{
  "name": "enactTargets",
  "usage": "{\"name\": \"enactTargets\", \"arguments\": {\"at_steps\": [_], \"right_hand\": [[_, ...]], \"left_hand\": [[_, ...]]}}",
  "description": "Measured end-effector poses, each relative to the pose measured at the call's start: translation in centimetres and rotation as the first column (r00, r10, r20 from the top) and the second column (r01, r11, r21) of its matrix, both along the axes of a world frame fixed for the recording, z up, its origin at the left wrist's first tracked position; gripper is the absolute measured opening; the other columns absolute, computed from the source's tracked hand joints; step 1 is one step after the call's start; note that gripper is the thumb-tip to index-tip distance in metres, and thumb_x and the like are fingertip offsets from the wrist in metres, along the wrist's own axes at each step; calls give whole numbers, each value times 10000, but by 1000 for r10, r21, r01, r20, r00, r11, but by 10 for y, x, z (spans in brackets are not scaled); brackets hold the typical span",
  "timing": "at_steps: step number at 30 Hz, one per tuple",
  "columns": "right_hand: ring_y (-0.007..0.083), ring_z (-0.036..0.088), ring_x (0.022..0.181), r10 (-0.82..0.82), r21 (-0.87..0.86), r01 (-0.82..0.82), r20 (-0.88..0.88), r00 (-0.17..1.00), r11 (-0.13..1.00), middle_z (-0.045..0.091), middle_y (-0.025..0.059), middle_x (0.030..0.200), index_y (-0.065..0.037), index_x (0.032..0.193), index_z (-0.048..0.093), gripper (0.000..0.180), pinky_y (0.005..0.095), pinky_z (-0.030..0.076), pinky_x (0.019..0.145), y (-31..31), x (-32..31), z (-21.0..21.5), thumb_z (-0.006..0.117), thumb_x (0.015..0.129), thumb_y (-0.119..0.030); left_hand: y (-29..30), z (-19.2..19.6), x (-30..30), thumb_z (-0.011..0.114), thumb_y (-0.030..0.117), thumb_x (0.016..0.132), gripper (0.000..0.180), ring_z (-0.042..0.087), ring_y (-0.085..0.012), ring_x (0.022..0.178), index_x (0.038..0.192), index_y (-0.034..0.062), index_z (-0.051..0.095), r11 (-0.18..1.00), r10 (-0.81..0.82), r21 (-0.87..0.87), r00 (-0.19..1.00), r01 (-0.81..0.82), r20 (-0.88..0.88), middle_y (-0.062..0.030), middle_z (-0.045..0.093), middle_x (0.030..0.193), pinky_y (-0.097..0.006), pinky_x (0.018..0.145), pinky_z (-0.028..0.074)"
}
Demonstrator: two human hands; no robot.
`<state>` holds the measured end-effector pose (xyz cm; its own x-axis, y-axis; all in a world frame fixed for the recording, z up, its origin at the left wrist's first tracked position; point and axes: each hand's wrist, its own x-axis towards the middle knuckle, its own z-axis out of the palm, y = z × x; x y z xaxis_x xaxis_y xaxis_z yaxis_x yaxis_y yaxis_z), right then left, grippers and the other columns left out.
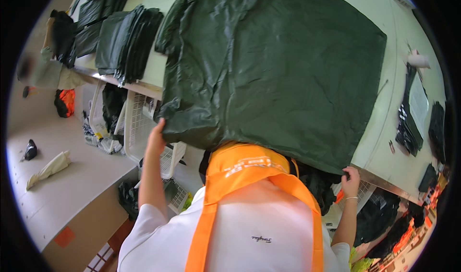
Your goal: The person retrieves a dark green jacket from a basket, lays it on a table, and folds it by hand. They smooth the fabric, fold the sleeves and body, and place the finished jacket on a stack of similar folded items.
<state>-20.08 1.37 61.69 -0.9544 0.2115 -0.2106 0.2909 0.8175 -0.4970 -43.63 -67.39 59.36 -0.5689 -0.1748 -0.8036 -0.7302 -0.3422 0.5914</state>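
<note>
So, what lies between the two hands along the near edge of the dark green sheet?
In the head view, between the left hand and the right hand, the dark green sheet hangs over the table edge, with the orange apron in front.

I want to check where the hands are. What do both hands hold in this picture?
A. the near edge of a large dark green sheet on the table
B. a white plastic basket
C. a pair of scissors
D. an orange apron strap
A: the left hand grips the near left corner of the dark green sheet and the right hand pinches its near right corner, at the table edge.
</note>
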Motion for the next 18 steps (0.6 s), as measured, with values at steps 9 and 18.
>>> {"name": "enactTargets", "arguments": {"at_steps": [9, 18], "right_hand": [[136, 550, 1002, -655, -608, 453, -152, 740, 652, 597, 67, 1113, -34, 1288, 458, 511, 261, 419, 861, 155, -233, 28, 652, 871, -256], [107, 518, 973, -660, -299, 689, 207, 723, 661, 613, 39, 1052, -25, 1209, 552, 561, 239, 405, 838, 154, -200, -61, 554, 888, -485]], "left_hand": [[87, 122, -290, 504, 417, 925, 402, 591, -137, 758, 1030, 52, 634, 902, -357, 18, 769, 432, -530, -30, 650, 883, -278, 748, 461], [62, -28, -247, 597, 240, 902, 364, 537, -81, 919, 1168, -9, 588, 666, -645, -706, 660, 238, -386, -30, 623, 987, -220, 815, 400]]}}
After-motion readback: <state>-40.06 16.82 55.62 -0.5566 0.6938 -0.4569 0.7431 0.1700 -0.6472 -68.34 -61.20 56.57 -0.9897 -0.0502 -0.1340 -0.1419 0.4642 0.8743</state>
